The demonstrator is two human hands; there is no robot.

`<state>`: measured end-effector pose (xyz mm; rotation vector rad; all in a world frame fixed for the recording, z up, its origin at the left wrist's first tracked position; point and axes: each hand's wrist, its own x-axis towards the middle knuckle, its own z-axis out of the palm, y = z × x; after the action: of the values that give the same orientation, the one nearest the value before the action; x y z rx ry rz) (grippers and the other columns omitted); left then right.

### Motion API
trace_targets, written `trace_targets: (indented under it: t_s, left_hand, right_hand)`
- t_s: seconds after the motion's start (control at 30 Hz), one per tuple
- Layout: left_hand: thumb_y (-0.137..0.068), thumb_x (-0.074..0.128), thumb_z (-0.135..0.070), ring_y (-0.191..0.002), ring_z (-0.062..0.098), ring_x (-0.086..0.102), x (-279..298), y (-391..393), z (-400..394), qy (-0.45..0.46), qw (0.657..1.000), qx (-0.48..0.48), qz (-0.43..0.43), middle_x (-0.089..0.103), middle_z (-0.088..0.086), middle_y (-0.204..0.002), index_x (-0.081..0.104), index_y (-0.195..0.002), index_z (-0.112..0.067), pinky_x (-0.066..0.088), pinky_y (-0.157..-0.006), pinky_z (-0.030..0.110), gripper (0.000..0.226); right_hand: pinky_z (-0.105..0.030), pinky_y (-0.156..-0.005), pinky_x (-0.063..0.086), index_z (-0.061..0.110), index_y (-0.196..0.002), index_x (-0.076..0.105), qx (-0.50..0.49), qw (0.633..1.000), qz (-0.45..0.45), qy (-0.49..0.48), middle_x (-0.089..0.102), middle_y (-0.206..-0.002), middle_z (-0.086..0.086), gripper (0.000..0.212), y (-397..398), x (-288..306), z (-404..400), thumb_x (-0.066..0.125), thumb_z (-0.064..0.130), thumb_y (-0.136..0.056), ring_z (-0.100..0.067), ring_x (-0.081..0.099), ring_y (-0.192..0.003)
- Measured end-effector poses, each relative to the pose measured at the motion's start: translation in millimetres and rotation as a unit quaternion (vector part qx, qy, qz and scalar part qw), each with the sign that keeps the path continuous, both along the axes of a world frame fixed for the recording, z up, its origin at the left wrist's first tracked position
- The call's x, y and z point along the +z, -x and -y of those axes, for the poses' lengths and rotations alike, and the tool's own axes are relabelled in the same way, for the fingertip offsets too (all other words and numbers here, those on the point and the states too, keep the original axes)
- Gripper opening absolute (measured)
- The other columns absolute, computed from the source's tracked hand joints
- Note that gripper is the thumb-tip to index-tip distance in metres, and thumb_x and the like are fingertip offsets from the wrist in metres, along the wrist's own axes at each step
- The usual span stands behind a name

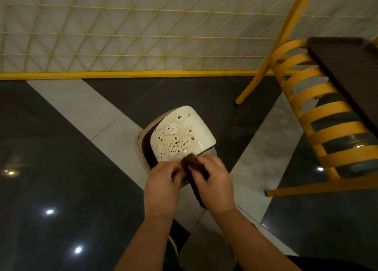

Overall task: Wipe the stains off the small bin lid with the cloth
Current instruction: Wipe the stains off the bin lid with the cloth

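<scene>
A small cream bin [141,139] stands on the floor in the middle of the view. Its swing lid [182,134] is tilted and speckled with brown drops and smears. Just in front of the lid's near edge, both hands hold a dark brown cloth [194,168]. My left hand [163,186] pinches the cloth's left part with curled fingers. My right hand [216,182] grips its right side, and a strip of cloth hangs down under that palm. The cloth's top edge touches the lid's near rim.
A yellow slatted chair [319,115] stands to the right, beside a dark brown tabletop [347,66]. A yellow lattice screen [131,35] with a yellow base bar runs across the back. The floor is glossy black tile with pale diagonal bands.
</scene>
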<state>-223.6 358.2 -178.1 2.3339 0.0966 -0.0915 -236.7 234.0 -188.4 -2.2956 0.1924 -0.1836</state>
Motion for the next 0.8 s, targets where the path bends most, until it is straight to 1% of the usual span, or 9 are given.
trace_targets:
  t_s: [0.07, 0.2, 0.27, 0.37, 0.4, 0.57, 0.67, 0.73, 0.8]
  left_hand:
    - [-0.082, 0.067, -0.018, -0.085, 0.000, 0.051, 1, -1, 1, -0.009, 1.000, 0.000, 0.004, 0.056, -0.016, -0.090, 0.067, -0.093, -0.026, 0.035, -0.069, 0.006, 0.014]
    - [-0.083, 0.067, -0.020, -0.083, 0.002, 0.052, 6, -8, 2, -0.020, 0.999, -0.005, -0.036, 0.055, -0.016, -0.090, 0.065, -0.091, -0.027, 0.035, -0.065, 0.008, 0.011]
    - [-0.085, 0.064, -0.021, -0.082, 0.003, 0.052, 11, -11, 3, -0.039, 0.998, -0.009, -0.053, 0.055, -0.014, -0.091, 0.064, -0.092, -0.028, 0.037, -0.063, 0.012, 0.010]
    - [-0.088, 0.058, -0.023, -0.079, 0.003, 0.051, 15, -13, 5, -0.056, 0.996, -0.014, -0.064, 0.053, -0.015, -0.088, 0.062, -0.090, -0.031, 0.042, -0.066, 0.020, 0.010]
    - [-0.088, 0.058, -0.023, -0.079, 0.003, 0.052, 15, -12, 4, -0.053, 0.996, -0.016, -0.063, 0.053, -0.016, -0.087, 0.063, -0.089, -0.033, 0.042, -0.066, 0.021, 0.010]
    - [-0.083, 0.064, -0.023, -0.079, 0.003, 0.051, 15, -11, 3, -0.057, 0.997, -0.017, -0.058, 0.055, -0.016, -0.086, 0.063, -0.086, -0.034, 0.045, -0.067, 0.025, 0.011]
    - [-0.083, 0.065, -0.025, -0.078, 0.004, 0.052, 16, -13, 3, -0.056, 0.997, -0.013, -0.059, 0.055, -0.015, -0.086, 0.064, -0.085, -0.032, 0.044, -0.066, 0.024, 0.008]
    - [-0.084, 0.065, -0.025, -0.078, 0.004, 0.053, 15, -14, 3, -0.064, 0.996, -0.013, -0.059, 0.057, -0.015, -0.086, 0.064, -0.085, -0.031, 0.043, -0.064, 0.022, 0.007]
    - [-0.083, 0.065, -0.024, -0.077, 0.003, 0.054, 15, -14, 5, -0.062, 0.996, -0.011, -0.055, 0.056, -0.016, -0.085, 0.063, -0.084, -0.033, 0.044, -0.064, 0.021, 0.009]
  right_hand:
    - [-0.025, -0.090, 0.051, 0.025, -0.114, 0.066, -0.102, 0.992, -0.016, -0.068, 0.055, -0.103, 0.015, 0.023, -13, 2, 9, 0.063, 0.024, -0.091, -0.001, 0.054, -0.095]
    - [-0.037, -0.097, 0.051, 0.028, -0.123, 0.061, -0.252, 0.940, -0.064, -0.221, 0.056, -0.111, 0.013, 0.030, -26, -2, 14, 0.059, 0.031, -0.093, -0.006, 0.055, -0.104]
    - [-0.031, -0.094, 0.052, 0.031, -0.116, 0.061, -0.224, 0.947, -0.061, -0.221, 0.056, -0.109, 0.015, 0.024, -14, -4, 4, 0.059, 0.028, -0.093, -0.003, 0.055, -0.102]
    - [-0.009, -0.086, 0.045, 0.036, -0.104, 0.064, -0.076, 0.988, -0.053, -0.126, 0.055, -0.102, 0.020, 0.020, 9, -2, -14, 0.062, 0.022, -0.091, 0.008, 0.052, -0.098]
    - [-0.006, -0.084, 0.043, 0.034, -0.105, 0.066, -0.068, 0.990, -0.044, -0.115, 0.056, -0.101, 0.022, 0.019, 9, -3, -13, 0.063, 0.022, -0.090, 0.009, 0.052, -0.097]
    - [-0.022, -0.090, 0.050, 0.032, -0.107, 0.066, -0.250, 0.934, -0.038, -0.252, 0.057, -0.102, 0.018, 0.017, -28, -5, 14, 0.063, 0.028, -0.091, 0.001, 0.056, -0.095]
    - [-0.037, -0.094, 0.053, 0.031, -0.112, 0.065, -0.307, 0.899, -0.064, -0.305, 0.060, -0.106, 0.013, 0.021, -28, -15, 15, 0.060, 0.032, -0.092, -0.004, 0.057, -0.098]
    - [-0.038, -0.092, 0.054, 0.035, -0.108, 0.063, -0.305, 0.898, -0.079, -0.308, 0.060, -0.106, 0.014, 0.017, -16, -18, 8, 0.060, 0.030, -0.092, -0.004, 0.058, -0.099]
    - [-0.032, -0.090, 0.054, 0.040, -0.100, 0.061, -0.257, 0.922, -0.076, -0.278, 0.058, -0.101, 0.017, 0.017, -3, -16, 0, 0.061, 0.025, -0.092, -0.002, 0.057, -0.096]
